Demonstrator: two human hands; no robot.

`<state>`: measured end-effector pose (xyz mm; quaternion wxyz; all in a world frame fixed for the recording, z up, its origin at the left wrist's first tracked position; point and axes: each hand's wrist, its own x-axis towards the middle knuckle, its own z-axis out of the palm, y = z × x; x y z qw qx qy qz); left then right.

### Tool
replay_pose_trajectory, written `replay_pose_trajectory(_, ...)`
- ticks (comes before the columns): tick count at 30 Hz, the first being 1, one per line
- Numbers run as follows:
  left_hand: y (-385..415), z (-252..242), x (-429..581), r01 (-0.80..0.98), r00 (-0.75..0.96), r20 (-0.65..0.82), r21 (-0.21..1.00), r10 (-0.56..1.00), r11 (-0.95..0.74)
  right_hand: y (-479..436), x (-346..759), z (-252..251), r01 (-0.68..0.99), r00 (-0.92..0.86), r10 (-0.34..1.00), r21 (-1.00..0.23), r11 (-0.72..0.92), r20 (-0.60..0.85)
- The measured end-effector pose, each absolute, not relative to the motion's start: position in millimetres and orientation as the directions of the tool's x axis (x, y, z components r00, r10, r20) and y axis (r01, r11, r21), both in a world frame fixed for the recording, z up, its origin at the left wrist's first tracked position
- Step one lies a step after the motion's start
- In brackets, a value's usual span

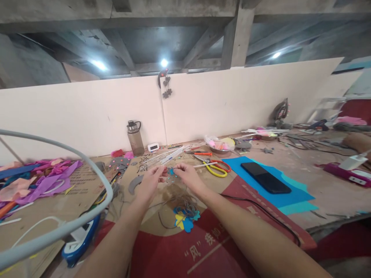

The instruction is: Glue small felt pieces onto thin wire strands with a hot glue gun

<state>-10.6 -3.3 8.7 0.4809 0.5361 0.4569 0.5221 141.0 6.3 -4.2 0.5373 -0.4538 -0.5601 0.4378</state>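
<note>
Over the cardboard, my left hand [155,178] has its thumb and fingers pinched together, and what they hold is too small to make out. My right hand [187,175] faces it, fingertips pinched at the edge of a small blue piece [171,171] in the gap between the hands. Below them lies a tangle of grey cord [185,206] with blue and yellow flower-shaped cutouts [183,222]. A grey curved piece [135,184] is beside my left wrist. Right of my right hand are scissors with yellow and red handles [218,168].
White sticks [175,154] lie behind my hands, near a bottle [135,138] and a small white clock [153,147]. A black phone [265,177] rests on blue sheets [292,197]. Colourful scraps [43,179] and a thick grey tube [98,172] are at left. Another person's hand [358,142] shows at far right.
</note>
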Motion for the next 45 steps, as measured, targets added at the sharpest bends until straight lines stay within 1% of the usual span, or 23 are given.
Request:
replay_pose_trajectory(2, -6, 10, -9, -0.027, 0.054, 0.1, 0.995, 0.994, -0.099, 5, 142, -2, 0.022, -0.018, 0.98, -0.98, 0.2, 0.2)
replay_pose_trajectory(5, -7, 10, -8, -0.08, 0.122, 0.075, 0.995, 0.99, -0.065, 5, 142, -2, -0.01, -0.021, 0.978, -0.978, 0.207, 0.207)
replay_pose_trajectory(8, -7, 9, -7, -0.12, 0.179, 0.088, 0.99, 0.98, -0.067, 6, 143, -2, -0.007, -0.028, 0.977, -0.977, 0.212, 0.212)
replay_pose_trajectory(11, -4, 8, -7, -0.073, 0.193, 0.12, 0.992, 0.974, -0.108, 6, 143, -3, 0.016, -0.044, 0.975, -0.976, 0.218, 0.217)
replay_pose_trajectory(14, -2, 5, -8, 0.028, 0.173, 0.131, 0.99, 0.976, -0.137, 4, 141, -3, 0.04, -0.055, 0.973, -0.974, 0.225, 0.222)
replay_pose_trajectory(16, -1, 4, -8, 0.063, 0.138, 0.147, 0.986, 0.98, -0.157, 2, 140, -3, 0.048, -0.062, 0.97, -0.97, 0.237, 0.234)
replay_pose_trajectory(19, -1, 4, -8, 0.057, 0.072, 0.171, 0.983, 0.983, -0.175, -2, 137, -2, 0.028, -0.078, 0.955, -0.957, 0.288, 0.285)
replay_pose_trajectory(22, -2, 6, -8, 0.008, 0.025, 0.158, 0.987, 0.987, -0.158, -6, 135, -1, 0.019, -0.074, 0.925, -0.927, 0.376, 0.373)
replay_pose_trajectory(25, -1, 6, -10, -0.04, -0.014, 0.142, 0.989, 0.99, -0.142, -10, 136, -1, 0.124, -0.082, 0.885, -0.877, 0.465, 0.458)
replay_pose_trajectory(28, 0, 4, -11, -0.044, -0.053, 0.147, 0.988, 0.988, -0.15, -14, 138, 0, 0.275, -0.098, 0.827, -0.783, 0.558, 0.554)
replay_pose_trajectory(31, 0, 3, -11, -0.029, -0.039, 0.162, 0.986, 0.986, -0.164, -14, 141, 1, 0.377, -0.112, 0.756, -0.676, 0.633, 0.645)
replay_pose_trajectory(33, -1, 3, -9, -0.007, -0.025, 0.161, 0.987, 0.987, -0.161, -11, 143, 1, 0.412, -0.117, 0.735, -0.641, 0.648, 0.668)
replay_pose_trajectory(39, -4, 5, -7, 0.138, -0.013, 0.184, 0.974, 0.983, -0.18, -5, 147, 3, 0.439, -0.113, 0.758, -0.652, 0.618, 0.643)
replay_pose_trajectory(45, -7, 6, -6, 0.145, 0.018, 0.205, 0.968, 0.979, -0.206, -4, 146, 3, 0.462, -0.115, 0.754, -0.637, 0.616, 0.646)
